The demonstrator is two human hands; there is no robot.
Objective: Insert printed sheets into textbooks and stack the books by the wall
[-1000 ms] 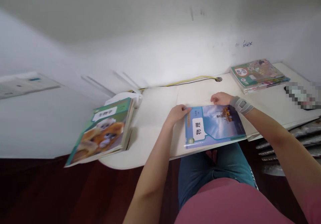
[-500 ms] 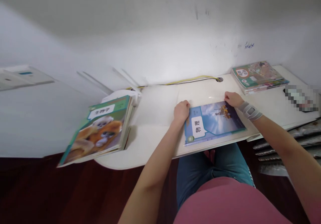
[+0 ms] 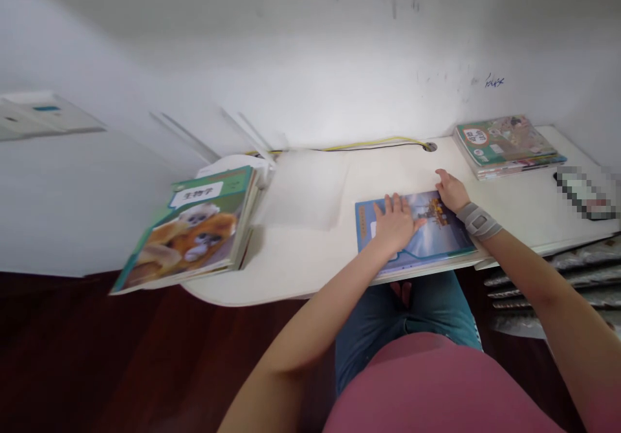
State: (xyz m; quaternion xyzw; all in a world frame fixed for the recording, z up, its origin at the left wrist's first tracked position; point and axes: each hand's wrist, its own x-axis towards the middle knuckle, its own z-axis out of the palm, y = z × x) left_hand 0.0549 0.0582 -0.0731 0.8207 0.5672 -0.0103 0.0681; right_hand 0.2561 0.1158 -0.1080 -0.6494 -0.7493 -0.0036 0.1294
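Your left hand (image 3: 395, 224) lies flat on the blue textbook (image 3: 436, 239), fingers spread, while your open right hand (image 3: 451, 190) rests at that book's far edge.

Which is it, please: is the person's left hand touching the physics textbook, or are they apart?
Touching: the head view shows the left hand lying flat, palm down, on the cover of the physics textbook.

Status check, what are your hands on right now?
Left hand flat on the physics textbook cover. Right hand at its top edge. Biology textbook to the left, book stack far right.
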